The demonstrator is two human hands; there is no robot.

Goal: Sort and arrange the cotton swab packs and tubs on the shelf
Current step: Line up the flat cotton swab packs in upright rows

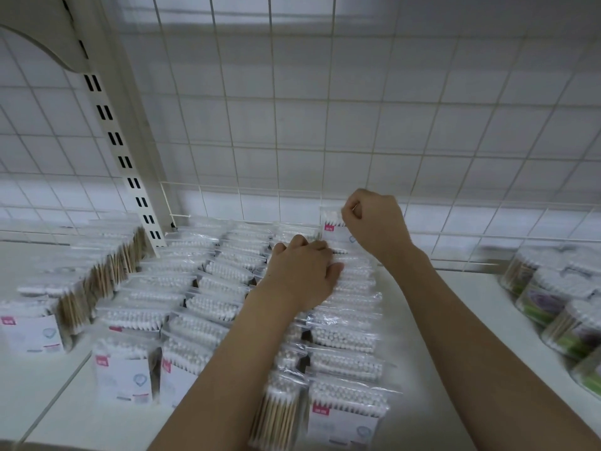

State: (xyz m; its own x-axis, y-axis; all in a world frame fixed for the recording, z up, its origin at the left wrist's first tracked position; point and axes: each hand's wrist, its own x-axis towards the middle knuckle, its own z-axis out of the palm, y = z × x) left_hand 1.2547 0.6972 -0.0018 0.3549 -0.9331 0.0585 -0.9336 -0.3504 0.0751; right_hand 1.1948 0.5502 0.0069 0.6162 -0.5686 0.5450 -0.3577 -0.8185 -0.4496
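Several rows of clear cotton swab packs point(208, 288) with white tips and wooden sticks stand on the white shelf point(455, 320). My right hand point(374, 222) pinches the top of one upright pack point(331, 222) at the back of the right-most row, near the wire grid. My left hand point(305, 271) presses down on the packs point(351, 307) just in front of it, fingers bent over their tops. Round clear tubs point(553, 288) of swabs with green and purple labels sit at the right edge.
A white wire grid point(325, 125) forms the back wall, with a low wire divider along the shelf's rear. A slotted white upright point(123, 151) stands at the left. Another block of packs point(81, 275) lies left of it.
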